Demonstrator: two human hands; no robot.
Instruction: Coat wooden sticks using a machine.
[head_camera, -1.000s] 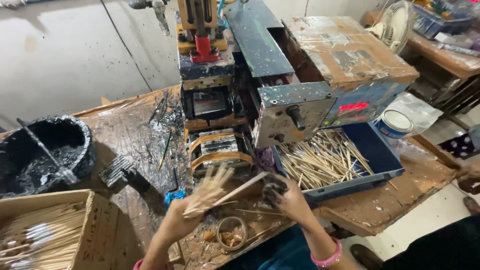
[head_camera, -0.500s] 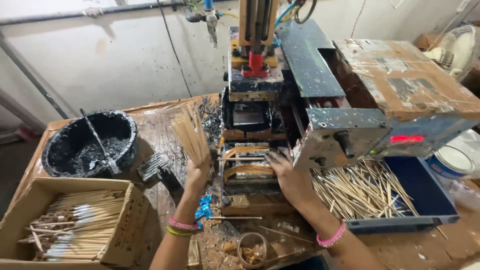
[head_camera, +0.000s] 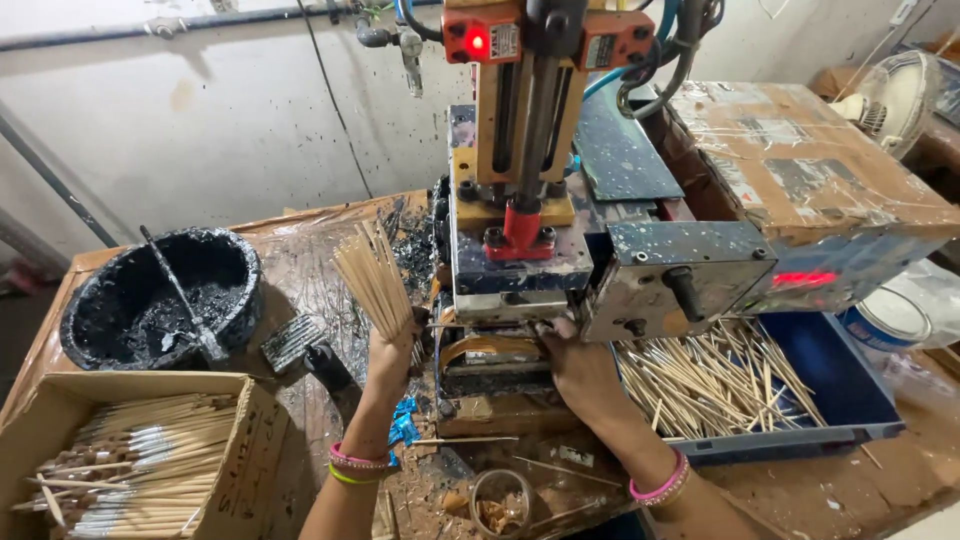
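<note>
Meanwhile, left hand clamps a light, brittle-looking bundle of wooden sticks by its base; right hand rests on the press, its grip unclear.

Bare forearms, pink and yellow bangles

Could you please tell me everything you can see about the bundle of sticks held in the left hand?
The bundle of sticks is a fanned handful of thin, straight, pale rods that look like bare wood. The left hand grips them at their lower ends, so they stand nearly upright, leaning up and to the left and spreading at the top. They hang above the stained workbench, just left of the press machine, touching only the hand. Their lower tips are hidden inside the fist.
</note>
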